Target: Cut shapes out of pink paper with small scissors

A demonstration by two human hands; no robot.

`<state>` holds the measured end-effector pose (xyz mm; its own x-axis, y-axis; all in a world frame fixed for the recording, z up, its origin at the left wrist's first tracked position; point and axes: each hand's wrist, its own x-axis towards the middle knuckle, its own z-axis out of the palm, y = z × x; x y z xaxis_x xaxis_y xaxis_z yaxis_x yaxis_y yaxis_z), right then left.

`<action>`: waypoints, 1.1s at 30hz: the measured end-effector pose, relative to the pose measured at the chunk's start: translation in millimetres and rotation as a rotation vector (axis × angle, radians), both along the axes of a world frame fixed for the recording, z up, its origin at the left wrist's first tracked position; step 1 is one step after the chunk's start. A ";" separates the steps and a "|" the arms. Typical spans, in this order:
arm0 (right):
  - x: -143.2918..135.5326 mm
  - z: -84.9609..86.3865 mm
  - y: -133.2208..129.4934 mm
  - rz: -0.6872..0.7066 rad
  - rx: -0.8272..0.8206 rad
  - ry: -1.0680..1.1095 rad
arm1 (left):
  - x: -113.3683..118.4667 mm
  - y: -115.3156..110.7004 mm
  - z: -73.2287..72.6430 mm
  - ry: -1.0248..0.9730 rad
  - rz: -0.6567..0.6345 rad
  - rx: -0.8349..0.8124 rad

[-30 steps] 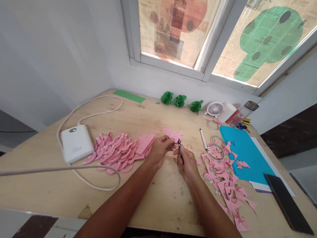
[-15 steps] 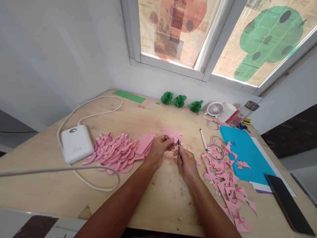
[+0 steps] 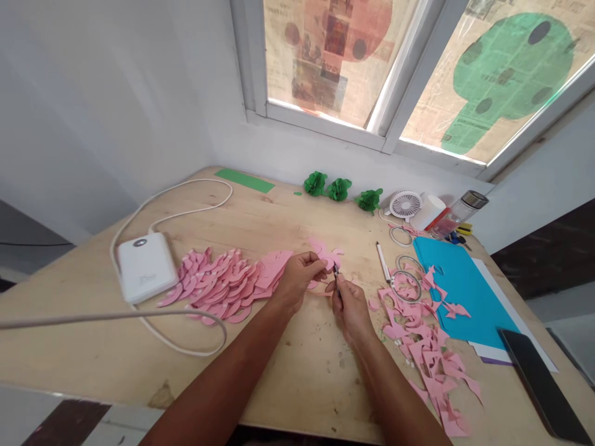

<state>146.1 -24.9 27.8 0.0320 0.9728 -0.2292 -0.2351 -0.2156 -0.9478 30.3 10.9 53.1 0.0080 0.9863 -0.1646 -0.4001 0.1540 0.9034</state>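
Note:
My left hand [image 3: 302, 275] pinches a piece of pink paper [image 3: 330, 260] between thumb and fingertips, above the middle of the table. Closed around small dark scissors [image 3: 337, 271], my right hand [image 3: 349, 305] is just to the right. The blades meet the paper's near edge, while most of the handles are hidden by the fingers. More pink paper [image 3: 317, 245] shows just beyond my left fingertips. Beside my left wrist lies an overlapping row of curved pink cut-outs [image 3: 223, 279]. Pink offcuts [image 3: 425, 350] are scattered to the right of my right forearm.
A white power bank [image 3: 147, 267] with a looping cable stands left. Three green paper flowers [image 3: 339, 189] and a small fan [image 3: 405, 204] line the back. On the right are a pen [image 3: 383, 261], tape rings [image 3: 406, 285], blue sheets [image 3: 465, 285], a bottle [image 3: 460, 214] and a phone [image 3: 542, 384].
The view has shifted very slightly. Both hands stay in nearly the same place, with the scissors still at the pink paper's edge.

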 end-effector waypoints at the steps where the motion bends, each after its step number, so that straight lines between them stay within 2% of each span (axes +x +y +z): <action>1: -0.1 0.2 0.0 -0.001 -0.001 -0.002 | -0.1 0.0 -0.2 0.000 0.000 -0.001; 10: -1.0 0.0 0.5 0.014 -0.015 -0.015 | 1.0 0.2 -5.6 -0.022 0.012 -0.027; 22: -2.3 1.8 -0.9 0.035 -0.017 0.009 | 1.4 0.2 -2.0 -0.020 0.004 -0.044; 33: -2.1 -0.1 -1.0 0.029 -0.034 -0.001 | 1.6 -0.4 -4.7 -0.015 -0.003 -0.043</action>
